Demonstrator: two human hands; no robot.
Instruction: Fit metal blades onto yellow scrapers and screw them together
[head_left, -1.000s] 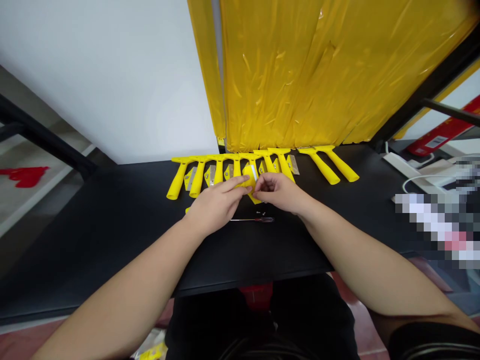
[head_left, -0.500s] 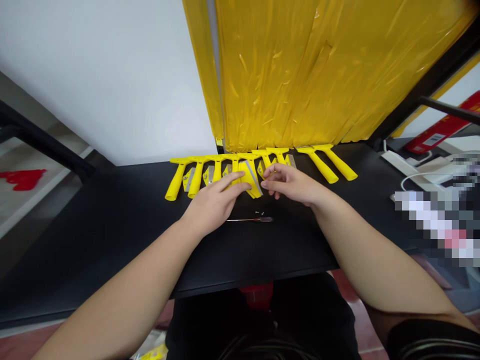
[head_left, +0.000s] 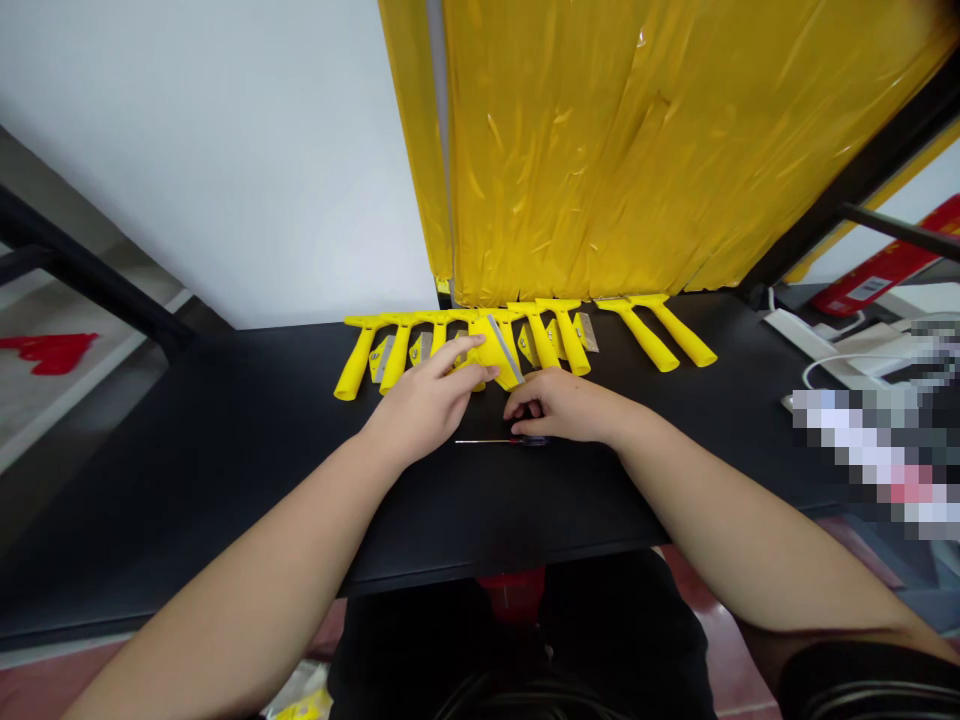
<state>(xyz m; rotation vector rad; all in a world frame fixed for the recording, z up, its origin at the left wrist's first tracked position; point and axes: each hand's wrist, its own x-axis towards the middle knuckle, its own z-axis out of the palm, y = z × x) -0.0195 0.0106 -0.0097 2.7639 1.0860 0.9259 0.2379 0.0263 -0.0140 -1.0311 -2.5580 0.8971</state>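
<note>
My left hand [head_left: 431,400] is closed on a yellow scraper head [head_left: 495,355] with a grey strip along its edge, its fingertips and thumb on the left side of the piece. My right hand [head_left: 559,405] is bent down over the black table, just right of and below that piece, at the handle end of a thin screwdriver [head_left: 487,441]. Its curled fingers hide the spot under them, so what they pinch cannot be made out. Behind both hands, several yellow scraper handles [head_left: 355,365] lie in a row, with small yellow blade pieces [head_left: 589,332] between them.
Two yellow handles [head_left: 649,335] lie apart on the right of the black table [head_left: 247,430]. A yellow plastic-covered surface [head_left: 600,150] and a white panel [head_left: 262,150] rise behind. White devices and cables [head_left: 847,350] sit at the right, near a red package [head_left: 870,285].
My right hand has moved down and towards me, from beside the scraper head to the screwdriver handle, covering the small screws seen there before. My left hand stays on the scraper head.
</note>
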